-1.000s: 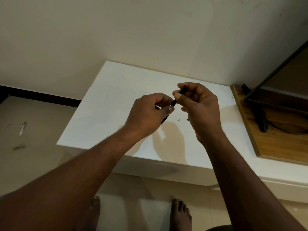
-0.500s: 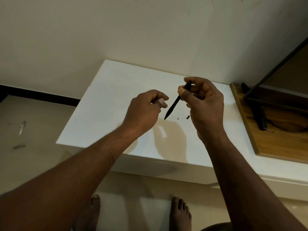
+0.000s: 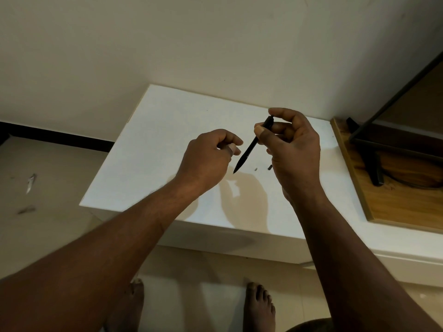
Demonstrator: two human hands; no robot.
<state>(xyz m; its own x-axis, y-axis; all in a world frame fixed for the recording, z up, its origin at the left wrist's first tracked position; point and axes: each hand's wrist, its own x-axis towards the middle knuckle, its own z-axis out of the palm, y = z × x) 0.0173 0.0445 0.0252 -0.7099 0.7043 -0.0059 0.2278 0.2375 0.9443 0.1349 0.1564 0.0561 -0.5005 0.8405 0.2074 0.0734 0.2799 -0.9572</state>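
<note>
Fingers (image 3: pixel 285 115) of the right hand (image 3: pixel 296 152) are clamped on the upper end of a black pen (image 3: pixel 249 150), with the thumb pressing from the near side and the forefinger bent over the top. The pen slants down and to the left, and its tip hangs in the air over the white tabletop (image 3: pixel 153 149); whether it touches the surface cannot be told. The left hand (image 3: pixel 206 161) hovers just beside the lower half of the pen, apart from it. Its fingers are curled in toward the palm with the thumb laid against the forefinger, and nothing shows between them. Both hands are over the middle of the top, nearer its back edge along the wall (image 3: pixel 191 44) than its front edge, which passes under the forearms. A small grey piece (image 3: pixel 256 168) and a small dark piece (image 3: pixel 270 167) lie on the surface just right of the pen's tip, the dark one at the outline of the right hand. To the left of the hands a broad stretch of white surface runs out to the left edge, and past that is the floor (image 3: pixel 48 164). Room on the right is tighter: the long edge of a wooden board (image 3: pixel 395 207) lies near the right hand, and a black stand foot (image 3: pixel 374 171) rests on the board. Bare feet (image 3: pixel 260 305) stand on the floor below the front edge.
</note>
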